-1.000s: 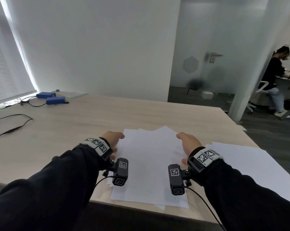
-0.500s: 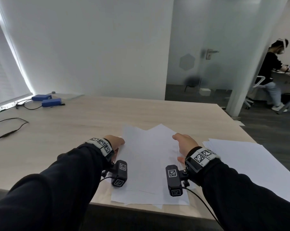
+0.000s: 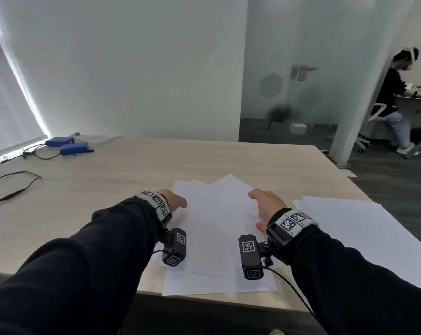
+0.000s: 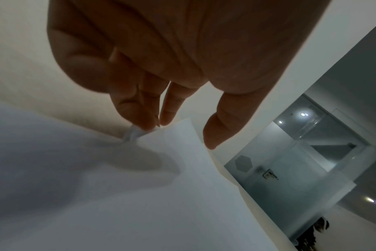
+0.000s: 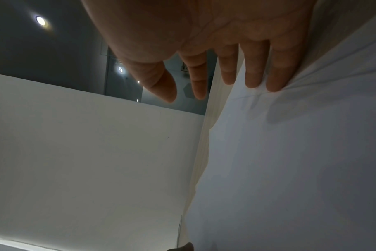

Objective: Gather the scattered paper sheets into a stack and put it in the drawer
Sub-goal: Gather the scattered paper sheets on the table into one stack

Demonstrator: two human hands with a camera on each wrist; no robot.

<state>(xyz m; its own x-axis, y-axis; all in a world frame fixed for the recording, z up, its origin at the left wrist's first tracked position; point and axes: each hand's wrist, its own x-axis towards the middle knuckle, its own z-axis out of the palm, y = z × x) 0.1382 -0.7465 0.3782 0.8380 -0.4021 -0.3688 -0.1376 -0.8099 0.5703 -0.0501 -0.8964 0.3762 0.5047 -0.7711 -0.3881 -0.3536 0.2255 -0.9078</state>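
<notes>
A loose pile of white paper sheets (image 3: 216,228) lies fanned on the wooden table (image 3: 122,184) near its front edge. My left hand (image 3: 175,201) is at the pile's left edge. Its fingertips (image 4: 144,121) push against the edge of the paper (image 4: 140,195) and buckle it a little, with the thumb held apart. My right hand (image 3: 268,205) is at the pile's right edge, with straight fingers (image 5: 254,74) pressing on the sheet (image 5: 290,161) and the thumb free. No drawer is in view.
A second spread of white sheets (image 3: 354,233) lies at the table's right edge. Two blue boxes (image 3: 67,145) and black cables (image 3: 16,189) sit at the far left. A person (image 3: 395,100) sits at a desk beyond a glass partition.
Both hands have slid slightly inward against the pile's sides, and the sheets' far corners have drawn closer together.
</notes>
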